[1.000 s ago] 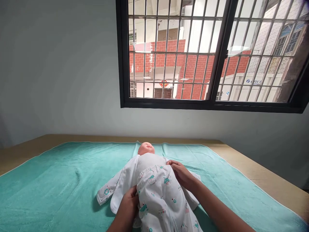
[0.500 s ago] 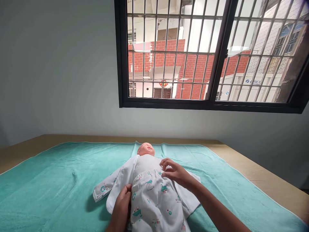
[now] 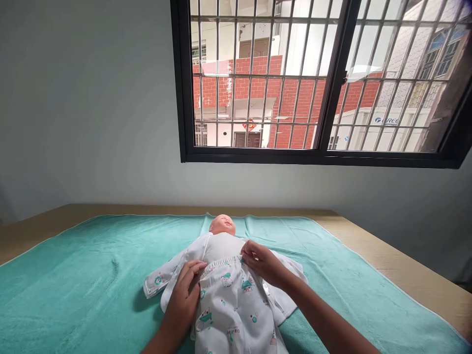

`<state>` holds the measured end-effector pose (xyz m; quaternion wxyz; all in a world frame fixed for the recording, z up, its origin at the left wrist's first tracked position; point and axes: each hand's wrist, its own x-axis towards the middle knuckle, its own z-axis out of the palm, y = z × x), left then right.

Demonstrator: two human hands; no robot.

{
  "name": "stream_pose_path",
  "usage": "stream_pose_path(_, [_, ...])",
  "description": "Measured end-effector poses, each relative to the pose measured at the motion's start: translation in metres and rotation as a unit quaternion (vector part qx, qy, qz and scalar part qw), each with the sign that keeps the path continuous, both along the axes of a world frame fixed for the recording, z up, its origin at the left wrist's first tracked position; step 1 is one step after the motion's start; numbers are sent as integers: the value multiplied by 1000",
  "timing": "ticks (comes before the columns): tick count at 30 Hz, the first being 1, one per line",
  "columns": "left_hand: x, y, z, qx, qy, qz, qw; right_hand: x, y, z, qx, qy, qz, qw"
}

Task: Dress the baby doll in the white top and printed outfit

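Head view: right hand [image 3: 263, 263] fingers pinch the doll's trousers [image 3: 236, 305] waistband; left hand [image 3: 184, 295] fingers rest spread on it.

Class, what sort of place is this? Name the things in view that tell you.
Probably a plain indoor room set up for baby-care practice: a baby doll lies on a teal towel over a wooden platform, beneath a barred window.

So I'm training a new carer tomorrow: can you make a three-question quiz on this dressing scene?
1. True or false: the doll lies face up on the green towel.
2. What does the right hand pinch? A) sleeve B) waistband C) towel edge
3. Which hand lies flat at the hip of the printed trousers?

Key: 1 true; 2 B; 3 the left hand.
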<state>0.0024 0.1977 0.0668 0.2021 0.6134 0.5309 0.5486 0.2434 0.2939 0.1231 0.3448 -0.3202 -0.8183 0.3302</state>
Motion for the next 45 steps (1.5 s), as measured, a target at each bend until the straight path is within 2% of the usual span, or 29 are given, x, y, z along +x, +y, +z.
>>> stream_pose_path(2, [-1, 2, 9, -16, 3, -13, 1000, -3, 1, -3, -26, 26, -13, 999])
stream_pose_path(4, [0, 5, 21, -42, 26, -16, 999, -3, 0, -2, -58, 22, 11, 998])
stream_pose_path(7, [5, 10, 43, -94, 91, -54, 990, 0, -4, 5, -102, -42, 65, 992])
stream_pose_path(10, [9, 16, 67, -143, 150, -110, 972, 1, -8, 11, -122, -78, 76, 987])
stream_pose_path(13, [9, 23, 86, -171, 198, -161, 952, -2, -10, 13, -69, -32, 68, 995])
stream_pose_path(16, [7, 31, 93, -121, 246, -157, 949, -6, -11, 11, 32, -1, 69, 997])
stream_pose_path(19, [10, 39, 92, -70, 278, -111, 951, -9, -10, 5, 93, -34, 34, 995])
stream_pose_path(22, [13, 49, 84, -53, 292, -73, 952, -10, -11, 2, 148, -69, -21, 986])
stream_pose_path(25, [15, 58, 72, -26, 300, -34, 953, -12, -11, 4, 190, -88, -11, 978])
stream_pose_path(29, [15, 64, 61, -15, 267, -3, 963, -21, 3, 11, 143, -121, -42, 981])
stream_pose_path(33, [13, 72, 61, -40, 228, 28, 972, -36, 29, 10, 120, -103, -70, 985])
stream_pose_path(37, [13, 82, 62, -78, 177, 86, 977, -49, 48, 0, 69, -57, -110, 990])
stream_pose_path(40, [12, 81, 59, -107, 146, 121, 976, -52, 52, -13, 14, -16, -158, 987])
stream_pose_path(45, [2, 66, 52, -138, 130, 109, 976, -42, 44, -26, -42, 29, -186, 981])
